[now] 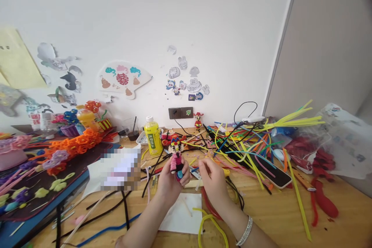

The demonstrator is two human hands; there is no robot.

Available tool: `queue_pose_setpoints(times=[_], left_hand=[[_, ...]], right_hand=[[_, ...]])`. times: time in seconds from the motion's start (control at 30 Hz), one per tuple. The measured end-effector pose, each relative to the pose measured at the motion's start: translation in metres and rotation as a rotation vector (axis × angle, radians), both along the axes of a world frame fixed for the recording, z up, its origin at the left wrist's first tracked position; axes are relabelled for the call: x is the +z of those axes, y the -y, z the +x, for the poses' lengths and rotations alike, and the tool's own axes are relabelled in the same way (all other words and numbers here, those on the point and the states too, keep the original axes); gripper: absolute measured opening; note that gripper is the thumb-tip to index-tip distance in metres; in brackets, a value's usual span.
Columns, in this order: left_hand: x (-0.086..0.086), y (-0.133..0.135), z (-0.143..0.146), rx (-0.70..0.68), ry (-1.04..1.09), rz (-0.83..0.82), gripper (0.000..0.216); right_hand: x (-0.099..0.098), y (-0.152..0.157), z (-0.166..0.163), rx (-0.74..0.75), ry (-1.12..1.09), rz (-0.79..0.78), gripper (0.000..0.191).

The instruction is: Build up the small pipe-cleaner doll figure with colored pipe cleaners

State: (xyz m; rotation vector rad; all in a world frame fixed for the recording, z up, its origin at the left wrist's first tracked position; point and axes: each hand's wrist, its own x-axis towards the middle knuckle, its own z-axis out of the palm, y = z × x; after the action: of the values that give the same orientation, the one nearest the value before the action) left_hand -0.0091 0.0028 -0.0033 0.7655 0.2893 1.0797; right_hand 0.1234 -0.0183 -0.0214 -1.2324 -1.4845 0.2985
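My left hand is closed round a small pipe-cleaner doll with a pink body, a painted face and a colourful headdress, and holds it upright over the wooden table. My right hand sits just to the right of the doll, fingers pinched together near the table top; what they pinch is too small to make out. A silver bracelet circles my right wrist. A white sheet of paper lies under both hands.
A heap of coloured pipe cleaners and a black phone lie at the right, with red ones beyond. A yellow bottle stands behind the doll. Pipe-cleaner flowers cover a dark tray at the left.
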Motion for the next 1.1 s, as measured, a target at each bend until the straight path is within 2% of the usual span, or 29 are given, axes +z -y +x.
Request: queue_pose_setpoints(times=[0.1, 0.2, 0.33, 0.47, 0.57, 0.7, 0.8, 0.87, 1.0, 1.1], left_hand=[[0.004, -0.004, -0.007, 0.048, 0.017, -0.003, 0.031], [0.006, -0.012, -0.016, 0.135, 0.04, 0.03, 0.04], [0.001, -0.023, -0.025, 0.229, -0.018, 0.149, 0.049], [-0.009, -0.03, -0.027, 0.295, -0.302, 0.262, 0.04], [-0.015, -0.035, -0.028, 0.35, -0.483, 0.247, 0.031], [-0.022, -0.041, -0.03, 0.401, -0.595, 0.241, 0.029], [-0.023, -0.043, -0.031, 0.449, -0.701, 0.291, 0.027], [-0.022, -0.041, -0.03, 0.469, -0.747, 0.333, 0.025], [-0.018, -0.032, -0.024, 0.419, -0.809, 0.414, 0.027], [-0.015, -0.025, -0.018, 0.359, -0.849, 0.461, 0.023]], right_hand=[[-0.003, -0.006, 0.002, -0.011, 0.152, -0.01, 0.024], [-0.01, -0.013, 0.001, 0.082, 0.397, -0.014, 0.018], [-0.02, -0.022, -0.006, 0.173, 0.643, -0.094, 0.022], [-0.024, -0.024, -0.013, 0.155, 0.788, -0.161, 0.023], [-0.025, -0.023, -0.015, 0.186, 0.819, -0.156, 0.023], [-0.028, -0.026, -0.014, 0.232, 0.618, -0.146, 0.019], [-0.03, -0.033, -0.011, 0.216, 0.257, -0.154, 0.013], [-0.031, -0.037, -0.008, 0.257, 0.0, -0.185, 0.008], [-0.027, -0.039, 0.001, 0.435, -0.369, -0.238, 0.016], [-0.022, -0.036, 0.005, 0.43, -0.492, -0.258, 0.022]])
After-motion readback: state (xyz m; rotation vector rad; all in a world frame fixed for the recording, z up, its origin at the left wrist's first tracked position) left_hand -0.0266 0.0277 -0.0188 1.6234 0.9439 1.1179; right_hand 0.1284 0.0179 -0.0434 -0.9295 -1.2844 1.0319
